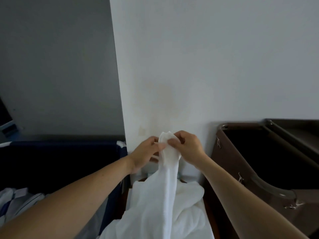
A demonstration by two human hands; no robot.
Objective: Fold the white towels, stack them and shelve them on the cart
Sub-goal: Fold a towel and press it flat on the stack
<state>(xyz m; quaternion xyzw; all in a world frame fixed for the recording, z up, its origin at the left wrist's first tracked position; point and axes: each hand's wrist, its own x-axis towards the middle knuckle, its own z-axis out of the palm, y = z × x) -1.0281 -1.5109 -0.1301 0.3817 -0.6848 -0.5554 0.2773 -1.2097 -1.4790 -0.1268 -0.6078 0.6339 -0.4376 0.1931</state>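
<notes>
A person's left hand point(145, 150) and right hand point(188, 145) pinch the bunched top edge of a long white terry towel point(170, 178), fingers curled tight on the cloth, the two hands almost touching in front of a pale painted wall point(207, 66). The towel hangs straight down from that grip onto a rumpled heap of white towelling point(189, 202) below. The heap lies between a dark navy fabric hamper point(60, 152) holding blue-and-white striped linen point(17, 200) on the left and a brown, dark-lined bin point(227, 163) with metal clips along its rim on the right
</notes>
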